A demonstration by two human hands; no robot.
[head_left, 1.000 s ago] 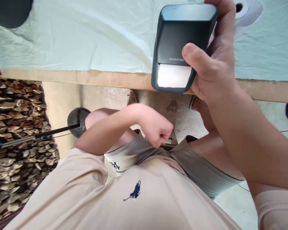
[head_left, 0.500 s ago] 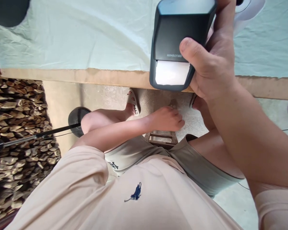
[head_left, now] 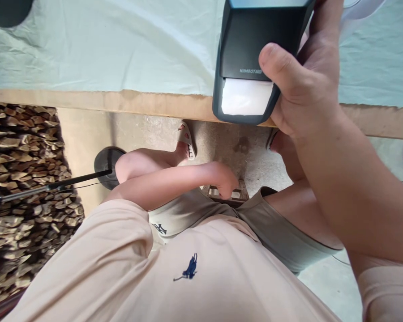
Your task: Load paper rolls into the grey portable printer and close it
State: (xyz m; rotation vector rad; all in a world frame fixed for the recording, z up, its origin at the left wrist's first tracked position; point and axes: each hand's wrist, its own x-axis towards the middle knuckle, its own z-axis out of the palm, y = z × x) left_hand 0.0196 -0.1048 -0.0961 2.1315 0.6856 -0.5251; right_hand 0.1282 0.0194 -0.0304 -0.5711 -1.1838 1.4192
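Observation:
A dark label printer (head_left: 255,44) with NIIMBOT lettering is gripped at its right side by my right hand (head_left: 298,85). The thumb presses on its front face; the other fingers are mostly hidden behind it. From the slot at its lower end a white label (head_left: 246,97) shows. The printer is held over the table's front edge, its top cut off by the frame. Above my lap, apart from the printer, my left hand (head_left: 225,178) is bent down at the wrist. Its fingers curl together, and whatever they may hold is hidden.
A pale green cloth (head_left: 121,44) covers the wooden table (head_left: 97,99). Behind my right hand lies a white roll (head_left: 362,13), partly cut off. A dark object (head_left: 8,10) sits at upper left. Below are a wooden stool (head_left: 243,190), a black stand (head_left: 109,163) and stacked firewood (head_left: 23,179).
My left hand has drawn back toward my body and bent downward at the wrist. The label printer, still in my right hand, appears slightly higher and further right in view.

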